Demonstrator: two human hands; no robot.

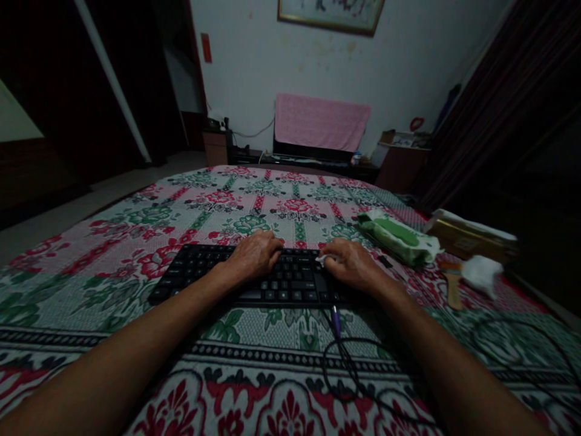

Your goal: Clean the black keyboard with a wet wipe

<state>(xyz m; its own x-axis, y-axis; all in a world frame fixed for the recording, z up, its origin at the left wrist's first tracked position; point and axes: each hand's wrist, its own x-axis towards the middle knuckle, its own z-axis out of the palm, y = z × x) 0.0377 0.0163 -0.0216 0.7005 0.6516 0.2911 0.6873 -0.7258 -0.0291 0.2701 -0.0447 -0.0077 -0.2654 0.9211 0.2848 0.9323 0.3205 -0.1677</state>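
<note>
A flat black plastic computer keyboard lies on the bed's red-and-green flowered cover, its long axis running side to side straight across in front of the person. Both hands sit on the far key rows. The left hand rests palm down near the middle, its grip loose with the fingers curled on the keys and nothing held. The right hand lies further right, its grip pinched on a small white scrap of wipe pressed to the keys between the two hands. The scrap touches the keyboard just right of centre, nearer the right hand. A green-and-white pack of wipes lies beyond the right hand, near the keyboard's right end.
</note>
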